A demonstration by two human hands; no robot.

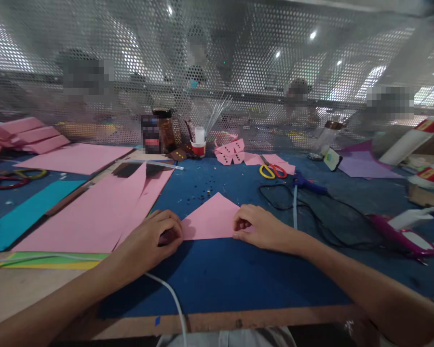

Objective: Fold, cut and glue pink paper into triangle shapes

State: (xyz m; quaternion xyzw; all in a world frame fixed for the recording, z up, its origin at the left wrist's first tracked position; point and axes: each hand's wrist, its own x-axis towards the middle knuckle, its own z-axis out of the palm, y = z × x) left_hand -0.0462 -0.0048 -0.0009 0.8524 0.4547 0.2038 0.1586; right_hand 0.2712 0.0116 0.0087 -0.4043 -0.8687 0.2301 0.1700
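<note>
A pink paper folded into a triangle (213, 219) lies on the blue table covering, its point away from me and its straight edge toward me. My left hand (163, 233) is closed at the triangle's left corner, fingers curled over it. At the right corner my right hand (251, 225) grips the paper between thumb and curled fingers. Both outer corners are partly hidden by my fingers. Just left of my left hand are large pink sheets (83, 212). Tiny dark bits (202, 195) are scattered beyond the triangle.
Yellow-and-red scissors (272, 169) and a blue glue gun (309, 184) with a black cord lie right of centre. Pink dotted cutouts (230, 152) and a cup (198, 148) stand near the perforated metal screen (253, 72). A white cable (171, 291) crosses the front edge. A magenta tool (405, 236) rests at right.
</note>
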